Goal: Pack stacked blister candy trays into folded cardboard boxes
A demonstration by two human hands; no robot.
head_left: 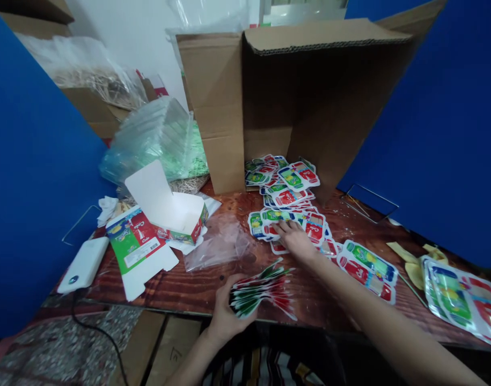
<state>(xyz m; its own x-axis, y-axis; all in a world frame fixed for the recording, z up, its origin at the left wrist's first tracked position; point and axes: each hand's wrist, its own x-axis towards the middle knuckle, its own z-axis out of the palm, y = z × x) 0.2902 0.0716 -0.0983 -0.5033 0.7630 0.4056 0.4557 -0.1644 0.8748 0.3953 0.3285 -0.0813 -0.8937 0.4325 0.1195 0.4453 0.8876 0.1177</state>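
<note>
My left hand [229, 305] is wrapped round a thick stack of red and green printed pouches [261, 292] near the table's front edge; their free ends fan out to the right. My right hand [295, 238] reaches forward onto a loose pile of cola and lemon-drink pouches [287, 198]. Its fingers are stretched over the top pouch, touching it. The pile spills out of a large cardboard box [225, 112] lying on its side. Right of my right forearm lie a separate pouch [368, 271] and more pouches [462, 300].
On the left stand an open printed carton [181, 214] and a flattened printed carton [138, 241], beside a white device [84, 265] with a black cable. Clear plastic bags [219, 241] lie mid-table. Blue panels [442, 134] flank both sides. A wire stand [369, 203] is at right.
</note>
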